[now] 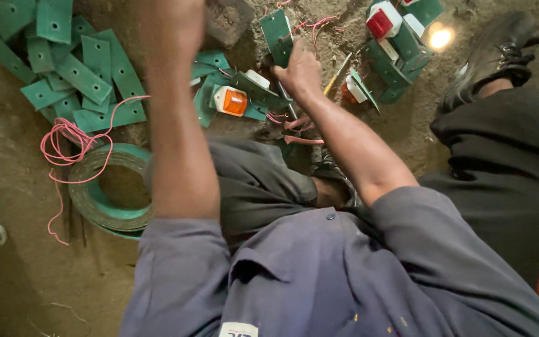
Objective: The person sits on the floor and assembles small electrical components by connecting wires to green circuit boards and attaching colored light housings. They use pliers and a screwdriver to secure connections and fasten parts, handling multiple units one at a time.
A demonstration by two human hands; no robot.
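Head view: person seated on dirt floor (7, 181).
Right hand (299, 70): fingers closed around a metal tool (288, 103), beside the orange lamp (231, 100).
Left hand (176, 25): raised, blurred; fingers' grip cannot be told.
Risk: tool may snag the pink wire (70, 140) left of the lamp, or slip off the green bracket (254, 87).

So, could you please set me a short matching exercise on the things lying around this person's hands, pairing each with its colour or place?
Things:
1. loose wire
2. lamp lens
3. flat plates
4. right hand

Descriptions:
A. orange, in a white housing
B. green, piled at upper left
C. pink, tangled beside the green ring
D. gripping a slim tool among the green brackets

Pairs: 1-C, 2-A, 3-B, 4-D
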